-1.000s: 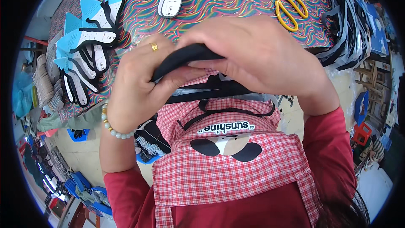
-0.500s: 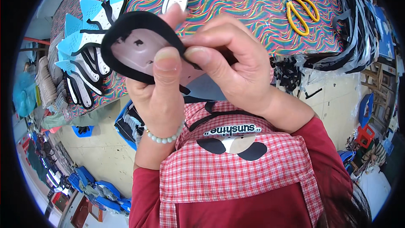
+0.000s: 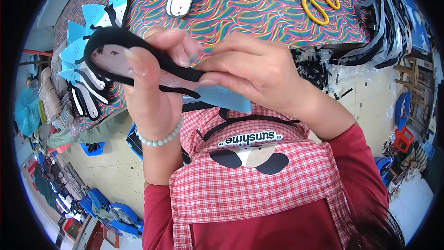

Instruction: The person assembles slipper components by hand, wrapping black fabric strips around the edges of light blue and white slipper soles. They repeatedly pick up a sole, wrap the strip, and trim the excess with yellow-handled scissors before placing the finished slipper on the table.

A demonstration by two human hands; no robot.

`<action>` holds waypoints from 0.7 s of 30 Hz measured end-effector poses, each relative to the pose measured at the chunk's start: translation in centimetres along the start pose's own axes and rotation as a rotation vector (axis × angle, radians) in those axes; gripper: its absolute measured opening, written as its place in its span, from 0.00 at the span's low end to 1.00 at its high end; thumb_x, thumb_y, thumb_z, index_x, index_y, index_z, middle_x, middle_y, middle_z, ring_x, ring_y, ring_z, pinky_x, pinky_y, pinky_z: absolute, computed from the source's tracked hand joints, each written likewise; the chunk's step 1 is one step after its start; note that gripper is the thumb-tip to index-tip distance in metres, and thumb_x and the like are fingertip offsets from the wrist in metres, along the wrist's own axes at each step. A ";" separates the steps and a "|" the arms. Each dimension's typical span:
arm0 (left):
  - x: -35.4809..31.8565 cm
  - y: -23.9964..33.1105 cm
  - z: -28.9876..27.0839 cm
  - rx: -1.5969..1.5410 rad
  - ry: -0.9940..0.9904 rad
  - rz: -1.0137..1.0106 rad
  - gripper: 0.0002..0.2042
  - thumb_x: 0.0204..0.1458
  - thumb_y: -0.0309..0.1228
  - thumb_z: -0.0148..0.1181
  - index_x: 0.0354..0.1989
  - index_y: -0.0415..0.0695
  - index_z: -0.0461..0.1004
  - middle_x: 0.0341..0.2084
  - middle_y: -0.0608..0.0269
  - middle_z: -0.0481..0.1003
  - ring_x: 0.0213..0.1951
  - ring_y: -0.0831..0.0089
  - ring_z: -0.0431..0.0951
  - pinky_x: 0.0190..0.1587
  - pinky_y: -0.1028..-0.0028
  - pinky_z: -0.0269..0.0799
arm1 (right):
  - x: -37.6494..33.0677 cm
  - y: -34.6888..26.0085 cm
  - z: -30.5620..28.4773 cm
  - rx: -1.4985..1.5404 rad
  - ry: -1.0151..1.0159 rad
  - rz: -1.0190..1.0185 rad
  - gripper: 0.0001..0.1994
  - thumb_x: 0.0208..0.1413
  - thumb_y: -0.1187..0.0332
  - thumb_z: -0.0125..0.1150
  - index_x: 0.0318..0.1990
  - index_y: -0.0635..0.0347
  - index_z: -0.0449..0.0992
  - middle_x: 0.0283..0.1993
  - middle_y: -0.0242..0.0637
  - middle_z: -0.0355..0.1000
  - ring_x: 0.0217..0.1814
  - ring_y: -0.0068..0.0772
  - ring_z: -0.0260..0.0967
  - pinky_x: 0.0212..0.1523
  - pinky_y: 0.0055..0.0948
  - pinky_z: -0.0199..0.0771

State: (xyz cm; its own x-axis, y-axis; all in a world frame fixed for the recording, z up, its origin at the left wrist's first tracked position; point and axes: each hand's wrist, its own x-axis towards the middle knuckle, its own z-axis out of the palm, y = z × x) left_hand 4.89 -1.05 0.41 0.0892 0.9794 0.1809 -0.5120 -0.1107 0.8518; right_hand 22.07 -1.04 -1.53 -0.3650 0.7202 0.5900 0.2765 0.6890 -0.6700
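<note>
My left hand (image 3: 152,83) grips a shoe insole (image 3: 112,60) at its rounded heel end, thumb pressed on the pale pinkish face. A black fabric strip (image 3: 172,68) runs around the heel and along both sides of the insole. Toward my body points its light-blue perforated toe part (image 3: 226,99). My right hand (image 3: 261,70) pinches the black strip between thumb and fingers along the far side, close to the blue part. What lies under the right fingertips is hidden.
On the patterned cloth (image 3: 240,9), several blue-tipped insoles (image 3: 88,46) with black strips lie in a row at left. A white insole (image 3: 180,1) lies at the far middle, with yellow-handled scissors (image 3: 319,3) to its right. Black and grey strips (image 3: 393,23) hang over the right edge.
Both hands and the insole have shifted; the heel has swung left and tilted, showing more of the blue toe part. The right pinch now sits farther along the strip, away from the heel.
</note>
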 end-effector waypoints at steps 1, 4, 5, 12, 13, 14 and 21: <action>-0.1 0.1 -0.5 -0.054 -0.109 -0.016 0.20 0.59 0.43 0.53 0.41 0.33 0.73 0.27 0.57 0.75 0.30 0.71 0.75 0.37 0.73 0.71 | -0.1 -0.5 -0.1 -0.089 -0.062 0.032 0.10 0.44 0.66 0.69 0.31 0.59 0.77 0.29 0.35 0.69 0.25 0.34 0.70 0.23 0.31 0.71; 0.3 0.3 -0.3 0.045 0.170 -0.198 0.21 0.58 0.46 0.54 0.35 0.34 0.72 0.26 0.57 0.75 0.24 0.72 0.74 0.29 0.72 0.72 | 0.2 -2.0 -0.7 -0.245 -0.177 0.105 0.11 0.47 0.65 0.67 0.30 0.60 0.72 0.27 0.36 0.64 0.25 0.36 0.69 0.24 0.32 0.69; 0.5 0.1 -0.7 -0.076 0.109 -0.186 0.21 0.58 0.45 0.54 0.36 0.34 0.72 0.29 0.55 0.76 0.27 0.73 0.75 0.31 0.72 0.73 | 0.4 -1.8 -0.7 -0.175 -0.143 0.117 0.10 0.47 0.66 0.66 0.31 0.60 0.72 0.27 0.37 0.65 0.27 0.37 0.69 0.26 0.32 0.70; -1.4 -0.9 -1.0 0.226 0.051 -0.125 0.17 0.61 0.40 0.50 0.37 0.34 0.73 0.38 0.47 0.77 0.44 0.60 0.77 0.50 0.65 0.71 | -3.1 1.1 -2.8 0.485 -0.133 0.638 0.12 0.59 0.62 0.56 0.41 0.62 0.76 0.32 0.32 0.73 0.34 0.21 0.70 0.35 0.26 0.70; -0.7 -0.5 -2.7 0.128 0.045 -0.081 0.17 0.62 0.40 0.47 0.36 0.35 0.72 0.37 0.47 0.77 0.44 0.56 0.77 0.52 0.61 0.70 | -4.7 1.6 -4.6 0.428 -0.179 0.830 0.13 0.60 0.61 0.56 0.42 0.63 0.76 0.30 0.26 0.71 0.34 0.16 0.67 0.34 0.22 0.69; -0.3 0.2 -4.7 0.017 0.149 -0.110 0.18 0.63 0.42 0.45 0.34 0.37 0.72 0.33 0.50 0.77 0.45 0.51 0.76 0.54 0.56 0.67 | -7.2 2.5 -6.7 0.442 -0.203 0.990 0.14 0.60 0.59 0.56 0.42 0.62 0.76 0.30 0.24 0.69 0.32 0.13 0.64 0.32 0.17 0.66; 1.0 4.4 -9.3 0.003 0.123 -0.132 0.15 0.63 0.40 0.46 0.35 0.39 0.71 0.28 0.58 0.73 0.42 0.56 0.75 0.60 0.49 0.59 | -37.3 5.7 -21.6 -0.884 -0.355 1.577 0.17 0.58 0.59 0.57 0.50 0.56 0.74 0.36 0.32 0.73 0.33 0.25 0.68 0.34 0.18 0.64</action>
State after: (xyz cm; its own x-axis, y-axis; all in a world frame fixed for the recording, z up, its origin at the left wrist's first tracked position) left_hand -5.25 1.05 -0.21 0.0503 0.9987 0.0058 -0.5004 0.0202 0.8656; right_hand 56.46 -22.25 -17.61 0.5497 0.6934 -0.4658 0.7939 -0.6072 0.0331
